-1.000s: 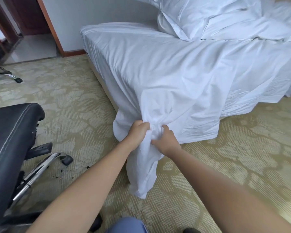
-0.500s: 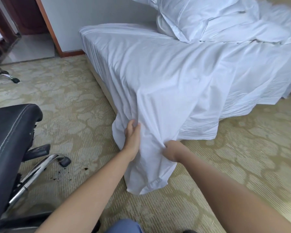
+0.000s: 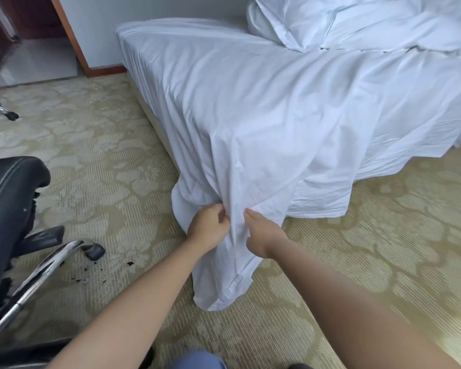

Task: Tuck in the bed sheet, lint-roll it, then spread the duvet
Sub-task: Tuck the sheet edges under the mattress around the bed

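Left hand (image 3: pixel 206 227) fingers curled, gripping hanging fold of bed sheet (image 3: pixel 250 123) at bed corner; right hand (image 3: pixel 262 234) against same fold, thumb extended, fingers hidden behind cloth, grip cannot be confirmed; sheet judged light, limp, non-fragile, likely to slide if loosely held; best taken near hem, both sides of corner fold; appearance: white, creased, tail reaching carpet (image 3: pixel 357 249), untucked along foot side; duvet (image 3: pixel 383 25) bunched at far head end.

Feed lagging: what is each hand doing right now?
Left hand: closed, gripping the hanging corner of the white cotton bed sheet.
Right hand: gripping the same sheet.
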Demonstrator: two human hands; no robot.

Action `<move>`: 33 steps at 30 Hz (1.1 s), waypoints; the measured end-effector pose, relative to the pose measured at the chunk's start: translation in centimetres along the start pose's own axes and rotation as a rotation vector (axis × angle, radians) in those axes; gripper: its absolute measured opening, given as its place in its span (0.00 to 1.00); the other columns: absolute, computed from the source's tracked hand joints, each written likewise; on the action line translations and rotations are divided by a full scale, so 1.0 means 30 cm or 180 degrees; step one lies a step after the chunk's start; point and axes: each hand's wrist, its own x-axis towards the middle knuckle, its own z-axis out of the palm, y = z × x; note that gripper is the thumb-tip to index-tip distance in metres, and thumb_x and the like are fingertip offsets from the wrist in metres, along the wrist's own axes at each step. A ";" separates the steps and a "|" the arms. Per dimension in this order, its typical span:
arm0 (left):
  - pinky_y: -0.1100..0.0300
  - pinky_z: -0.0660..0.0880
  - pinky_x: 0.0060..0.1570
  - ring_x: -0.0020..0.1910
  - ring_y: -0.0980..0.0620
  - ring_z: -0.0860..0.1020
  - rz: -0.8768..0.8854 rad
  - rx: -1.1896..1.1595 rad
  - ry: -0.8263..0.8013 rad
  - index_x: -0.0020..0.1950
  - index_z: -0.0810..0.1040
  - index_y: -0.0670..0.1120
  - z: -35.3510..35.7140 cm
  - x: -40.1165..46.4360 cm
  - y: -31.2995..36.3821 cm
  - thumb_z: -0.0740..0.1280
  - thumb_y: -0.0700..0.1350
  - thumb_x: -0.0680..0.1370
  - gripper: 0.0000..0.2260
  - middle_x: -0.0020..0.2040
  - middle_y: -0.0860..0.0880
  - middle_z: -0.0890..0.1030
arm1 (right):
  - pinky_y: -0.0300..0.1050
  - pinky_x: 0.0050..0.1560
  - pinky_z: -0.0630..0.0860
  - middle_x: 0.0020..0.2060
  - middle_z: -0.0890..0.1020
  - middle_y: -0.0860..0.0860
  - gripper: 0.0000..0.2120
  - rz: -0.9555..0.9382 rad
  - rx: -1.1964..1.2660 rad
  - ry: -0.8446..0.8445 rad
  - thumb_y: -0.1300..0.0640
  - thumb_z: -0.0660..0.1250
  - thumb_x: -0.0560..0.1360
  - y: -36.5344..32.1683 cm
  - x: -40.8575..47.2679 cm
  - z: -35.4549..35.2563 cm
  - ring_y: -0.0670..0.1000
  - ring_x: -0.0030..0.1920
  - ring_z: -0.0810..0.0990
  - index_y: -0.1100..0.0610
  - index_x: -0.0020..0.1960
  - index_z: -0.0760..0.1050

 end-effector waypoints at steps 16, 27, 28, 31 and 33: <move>0.55 0.52 0.73 0.74 0.52 0.59 0.0726 0.1987 -0.1407 0.76 0.60 0.52 0.048 0.134 -0.099 0.62 0.61 0.76 0.31 0.75 0.51 0.63 | 0.43 0.72 0.32 0.77 0.38 0.55 0.33 -0.0361 -0.1165 0.0250 0.60 0.50 0.79 0.101 0.124 0.157 0.51 0.77 0.37 0.61 0.77 0.35; 0.53 0.48 0.75 0.73 0.48 0.60 0.0838 0.2198 -0.1354 0.74 0.64 0.46 0.066 0.175 -0.187 0.66 0.47 0.75 0.28 0.71 0.47 0.67 | 0.49 0.76 0.44 0.66 0.70 0.53 0.24 0.0047 -0.0689 0.0725 0.55 0.59 0.73 0.026 0.241 0.145 0.54 0.71 0.60 0.59 0.68 0.68; 0.54 0.55 0.72 0.70 0.46 0.64 0.0777 0.1934 -0.1323 0.70 0.68 0.43 0.070 0.174 -0.191 0.67 0.44 0.73 0.25 0.67 0.45 0.70 | 0.50 0.76 0.44 0.68 0.69 0.53 0.25 0.0060 -0.0723 0.0699 0.55 0.59 0.73 0.029 0.244 0.145 0.54 0.72 0.59 0.59 0.70 0.66; 0.55 0.70 0.60 0.62 0.46 0.72 0.0414 0.0941 -0.1075 0.62 0.72 0.41 0.081 0.144 -0.190 0.68 0.43 0.71 0.20 0.60 0.44 0.74 | 0.52 0.76 0.41 0.71 0.64 0.53 0.29 0.0017 -0.0726 0.0699 0.55 0.58 0.74 0.041 0.242 0.169 0.53 0.75 0.54 0.59 0.74 0.59; 0.53 0.74 0.59 0.61 0.48 0.74 0.0288 0.0337 -0.0952 0.63 0.72 0.45 0.081 0.115 -0.191 0.67 0.48 0.71 0.22 0.61 0.47 0.75 | 0.52 0.76 0.43 0.71 0.64 0.52 0.30 -0.0049 -0.0409 0.0815 0.58 0.59 0.72 0.046 0.232 0.187 0.53 0.75 0.54 0.59 0.74 0.59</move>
